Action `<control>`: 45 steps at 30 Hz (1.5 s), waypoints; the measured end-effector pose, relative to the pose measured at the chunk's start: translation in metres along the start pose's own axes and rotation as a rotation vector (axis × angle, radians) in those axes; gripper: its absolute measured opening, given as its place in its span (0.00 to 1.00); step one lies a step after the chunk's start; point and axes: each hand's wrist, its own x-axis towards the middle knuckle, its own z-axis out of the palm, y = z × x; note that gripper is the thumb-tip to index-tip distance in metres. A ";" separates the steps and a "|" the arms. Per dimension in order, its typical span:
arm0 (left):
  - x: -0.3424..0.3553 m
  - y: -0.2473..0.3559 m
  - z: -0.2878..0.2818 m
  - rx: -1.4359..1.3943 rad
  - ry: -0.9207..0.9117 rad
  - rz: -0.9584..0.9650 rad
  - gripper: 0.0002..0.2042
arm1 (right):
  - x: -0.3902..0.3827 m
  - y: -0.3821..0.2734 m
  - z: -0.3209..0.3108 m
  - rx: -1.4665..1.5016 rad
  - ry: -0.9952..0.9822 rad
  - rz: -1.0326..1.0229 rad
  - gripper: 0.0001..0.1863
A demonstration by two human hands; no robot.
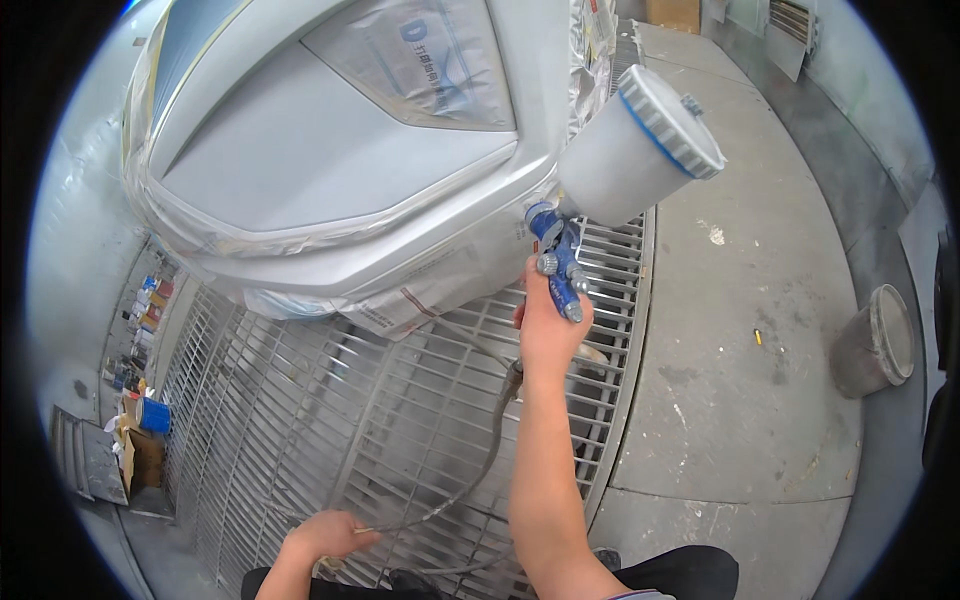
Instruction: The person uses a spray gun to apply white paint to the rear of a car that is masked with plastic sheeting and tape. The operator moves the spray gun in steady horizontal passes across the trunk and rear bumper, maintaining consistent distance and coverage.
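Note:
My right hand is wrapped round a blue spray gun with a white lidded cup on top. The gun's front is close to the lower right edge of a pale grey vehicle body panel, which has plastic and paper masking taped on it. A dark hose runs down from the gun's handle. Low at the bottom, my left hand is closed on the hose, its fingers curled.
A metal floor grating lies below, bordered at right by concrete. A grimy bucket stands by the right wall. Along the left wall are small cans, a blue tin and a cardboard box. My dark-clad legs show at the lower edge.

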 end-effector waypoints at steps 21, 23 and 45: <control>-0.002 0.018 0.023 0.012 -0.032 0.258 0.27 | 0.022 0.007 -0.016 -0.168 -0.147 -0.100 0.13; -0.005 0.031 0.021 0.001 0.018 0.243 0.26 | 0.027 0.007 -0.017 -0.222 -0.053 -0.317 0.10; 0.017 0.039 0.040 -0.119 0.082 0.683 0.26 | 0.021 -0.047 -0.005 -0.775 -0.177 -0.806 0.18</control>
